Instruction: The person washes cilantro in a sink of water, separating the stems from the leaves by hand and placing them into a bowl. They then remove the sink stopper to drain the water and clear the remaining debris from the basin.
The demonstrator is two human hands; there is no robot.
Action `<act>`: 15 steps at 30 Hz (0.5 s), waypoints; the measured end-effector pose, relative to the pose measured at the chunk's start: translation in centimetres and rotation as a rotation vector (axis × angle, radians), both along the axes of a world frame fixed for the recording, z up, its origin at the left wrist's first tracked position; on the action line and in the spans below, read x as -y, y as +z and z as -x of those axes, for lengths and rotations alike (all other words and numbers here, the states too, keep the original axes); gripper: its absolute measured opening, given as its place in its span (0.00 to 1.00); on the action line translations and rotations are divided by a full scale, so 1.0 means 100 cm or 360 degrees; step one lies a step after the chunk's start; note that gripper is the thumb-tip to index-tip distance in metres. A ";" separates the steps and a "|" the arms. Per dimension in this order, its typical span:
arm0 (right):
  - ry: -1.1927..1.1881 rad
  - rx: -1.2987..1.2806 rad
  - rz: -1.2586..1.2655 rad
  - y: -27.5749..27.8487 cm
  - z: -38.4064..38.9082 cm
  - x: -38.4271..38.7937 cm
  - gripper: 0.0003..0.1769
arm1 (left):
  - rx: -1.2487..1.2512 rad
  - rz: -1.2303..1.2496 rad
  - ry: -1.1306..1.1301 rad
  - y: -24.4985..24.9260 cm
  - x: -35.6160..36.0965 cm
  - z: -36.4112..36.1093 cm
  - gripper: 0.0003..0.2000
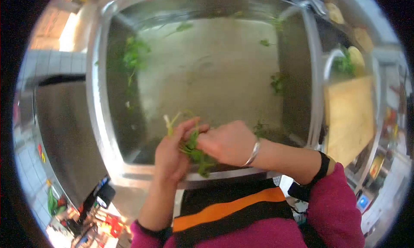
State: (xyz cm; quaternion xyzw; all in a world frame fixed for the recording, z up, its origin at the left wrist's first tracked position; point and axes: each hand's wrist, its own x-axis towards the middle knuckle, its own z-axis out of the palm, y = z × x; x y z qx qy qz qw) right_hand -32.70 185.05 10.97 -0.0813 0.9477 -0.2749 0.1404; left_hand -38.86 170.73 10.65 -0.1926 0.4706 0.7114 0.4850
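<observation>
A sprig of leafy green herb [202,158] is held between my two hands over the near edge of a large metal sink [98,101]. My left hand [171,151] grips the stems, and a pale stem end pokes out above its fingers. My right hand [227,142], with a silver bangle at the wrist, is closed and pinches at the same sprig. The leaves hang below the fingers. My right fingertips are partly hidden and slightly blurred. Water fills the sink, with a loose herb clump [134,54] at its left wall.
More sprigs [277,82] lie along the right and far sides of the water. To the right of the sink are a wooden cutting board [350,116] and some greens [344,63]. A dark flat surface [69,131] adjoins the left rim. A phone-like device on a mount [102,194] stands at lower left.
</observation>
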 end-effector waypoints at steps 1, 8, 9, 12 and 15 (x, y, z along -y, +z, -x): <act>0.0023 -0.0145 0.0053 -0.004 -0.003 0.002 0.09 | 0.0089 -0.0046 0.0025 -0.005 0.005 0.002 0.18; 0.0016 -0.0148 0.0081 -0.018 -0.018 -0.021 0.06 | -0.0061 0.0100 0.0407 -0.003 -0.001 0.017 0.11; 0.0015 0.0009 0.0158 -0.018 -0.019 -0.028 0.07 | -0.0171 0.0065 0.0397 -0.002 0.007 0.024 0.10; -0.0216 0.0287 -0.0492 -0.027 -0.019 -0.067 0.09 | -0.0449 0.0083 0.0407 0.008 0.029 0.042 0.08; -0.0711 0.0697 -0.0775 -0.031 -0.011 -0.107 0.16 | -0.0688 0.0177 0.0432 0.019 0.040 0.049 0.06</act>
